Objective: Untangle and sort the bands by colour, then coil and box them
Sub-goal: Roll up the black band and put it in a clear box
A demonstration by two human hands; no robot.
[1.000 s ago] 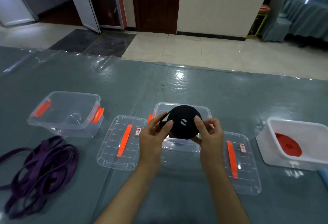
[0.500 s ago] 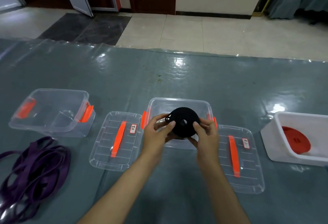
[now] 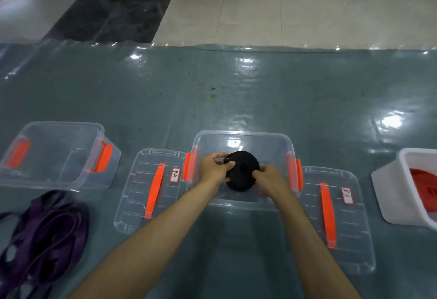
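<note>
Both hands grip the coiled black band [image 3: 242,172] over the open middle clear box [image 3: 241,136]: the left hand [image 3: 214,170] curls its fingers round the coil's left edge, thumb on top, and the right hand [image 3: 272,180] clasps the coil's right side. The coil seems to sit inside the box walls, though whether it touches the bottom is hard to tell. A clear lid with an orange handle [image 3: 151,191] lies just left of this box, another [image 3: 335,216] just right. Far left stands a second clear box [image 3: 59,154], with the loose purple bands [image 3: 45,234] heaped before it. At the right edge a white tub [image 3: 392,192] holds a red coil [image 3: 423,187].
</note>
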